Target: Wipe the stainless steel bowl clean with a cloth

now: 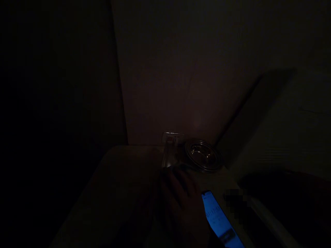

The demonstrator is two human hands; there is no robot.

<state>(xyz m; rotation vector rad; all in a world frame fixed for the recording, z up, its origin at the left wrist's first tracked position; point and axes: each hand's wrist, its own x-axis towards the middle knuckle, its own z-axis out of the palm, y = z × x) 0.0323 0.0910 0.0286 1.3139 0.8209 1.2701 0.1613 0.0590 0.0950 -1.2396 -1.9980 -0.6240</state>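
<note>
The picture is very dark. My right hand (182,198) reaches forward over a pale tabletop (124,175), back of the hand up, with dark gaps between the fingers. Its fingertips fade into shadow beside a dark, boxy thing with a faint shine (170,160); I cannot make out whether they touch or grip anything. Just right of this hand lies a phone (217,218) with a lit blue screen, its near edge partly covered by the wrist. My left hand does not show.
A round, shiny dish-like object with raised rims (203,155) sits at the back of the table. Behind it, a socket plate (173,137) is set low on the wall (160,86). A dark, long shape (248,217), partly pixelated, lies along the right side.
</note>
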